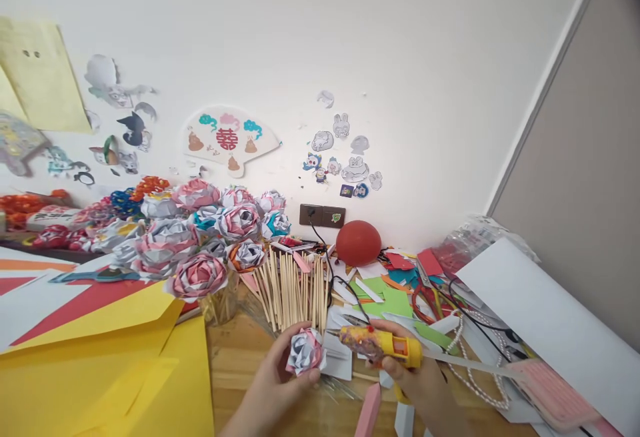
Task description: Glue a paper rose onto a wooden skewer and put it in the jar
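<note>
Yellow plastic is filling the right hand (415,380): its fingers and thumb are wrapping the glue gun (376,342), and a pale glue stick (467,361) is jutting out behind them. Whether any finger is pressing the trigger, I cannot tell. The left hand (280,374) is pinching a white-and-pink paper flower (304,352), its thumb bracing the near side and its other fingers curling around the far side. The nozzle is pointing at this flower from just beside it; contact is too small to judge.

Work on this one seems partway along: the flower is looking small and compact against the fuller blooms (240,220) crowding beyond the left fingers and off to their left. Those are appearing finished. Straight beyond the left fingertips, a row of wooden sticks (295,290) is lying without flower heads, at least on the ends in view. Nearer than the right fingers, a folded pink strip (369,412) and a white strip (404,418) are lying loose, probably unused material.
</note>
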`<state>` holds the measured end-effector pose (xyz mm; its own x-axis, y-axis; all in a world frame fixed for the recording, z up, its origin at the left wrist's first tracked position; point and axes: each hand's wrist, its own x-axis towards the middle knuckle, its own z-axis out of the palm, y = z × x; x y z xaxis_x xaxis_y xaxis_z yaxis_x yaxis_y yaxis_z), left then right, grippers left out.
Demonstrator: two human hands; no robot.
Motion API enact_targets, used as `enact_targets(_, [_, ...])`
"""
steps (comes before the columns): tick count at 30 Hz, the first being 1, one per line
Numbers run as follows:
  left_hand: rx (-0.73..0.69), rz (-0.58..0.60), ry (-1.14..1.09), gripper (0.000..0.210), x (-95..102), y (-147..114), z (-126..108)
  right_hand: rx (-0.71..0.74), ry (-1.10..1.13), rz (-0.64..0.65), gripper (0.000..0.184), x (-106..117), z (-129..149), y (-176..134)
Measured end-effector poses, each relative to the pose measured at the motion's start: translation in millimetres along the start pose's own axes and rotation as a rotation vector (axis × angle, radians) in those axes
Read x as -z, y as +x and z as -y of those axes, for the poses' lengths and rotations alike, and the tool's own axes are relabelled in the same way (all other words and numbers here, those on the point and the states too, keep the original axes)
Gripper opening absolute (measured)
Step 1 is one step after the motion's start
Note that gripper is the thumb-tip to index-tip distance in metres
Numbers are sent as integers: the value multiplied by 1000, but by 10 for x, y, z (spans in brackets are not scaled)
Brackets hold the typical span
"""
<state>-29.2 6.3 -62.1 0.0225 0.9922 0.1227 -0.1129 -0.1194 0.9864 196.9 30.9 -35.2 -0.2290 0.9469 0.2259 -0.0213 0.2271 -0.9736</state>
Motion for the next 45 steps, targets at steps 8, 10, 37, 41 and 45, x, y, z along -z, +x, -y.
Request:
enact_targets(8, [23, -18, -58, 62, 49, 47, 9, -1, 63, -70, 42, -134, -175, -51])
enact_targets(10, [36, -11, -60, 62, 36, 35, 17, -19, 55, -56, 45, -148, -192, -66])
enact_targets(37, [26, -33, 195, 55, 8, 22, 45, -26, 113, 68, 45, -146, -155, -48])
enact_targets(41, [-107, -67, 533, 43, 32, 21, 9, 28, 27, -20, 43, -146, -228, -51])
enact_targets(45, [-323, -130, 940, 40, 133, 63, 62, 104, -142, -91, 41, -127, -331, -38])
